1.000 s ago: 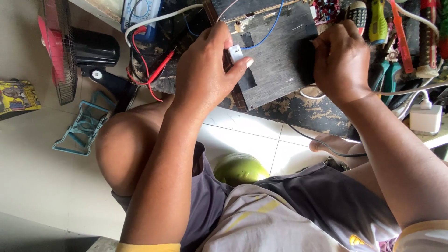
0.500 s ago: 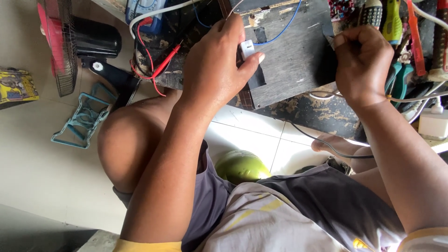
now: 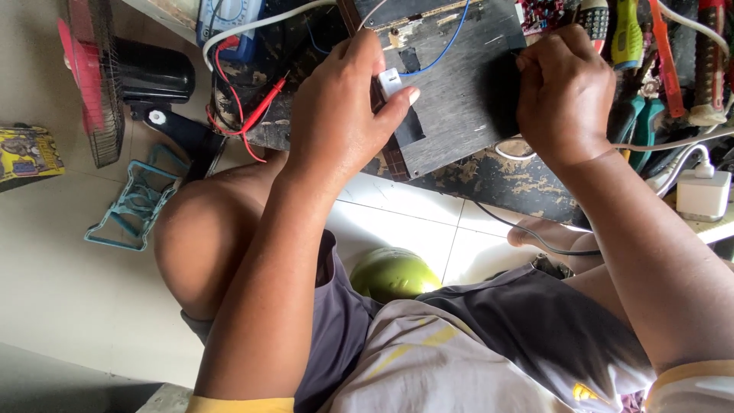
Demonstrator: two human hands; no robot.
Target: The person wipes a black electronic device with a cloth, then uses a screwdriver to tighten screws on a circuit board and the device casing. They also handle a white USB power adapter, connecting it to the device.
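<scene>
Head view: left hand (image 3: 336, 115) pinches white connector (image 3: 389, 81).

The left hand (image 3: 336, 115) covers the left edge of the dark board (image 3: 459, 69), and only a corner of the small white part (image 3: 389, 81) shows between thumb and fingers; what it is cannot be told. The right hand (image 3: 562, 95) is curled over the board's right side, so whatever its fingers pinch is hidden. The board's top is cut off by the frame, as are the multimeter (image 3: 229, 19), the screwdrivers (image 3: 612, 27) and the fan (image 3: 92, 84). The white adapter (image 3: 703, 195) runs off the right edge. A green round thing (image 3: 394, 274) is half hidden behind the shirt (image 3: 459, 359). The yellow packet (image 3: 27, 153) is cut by the left edge.
</scene>
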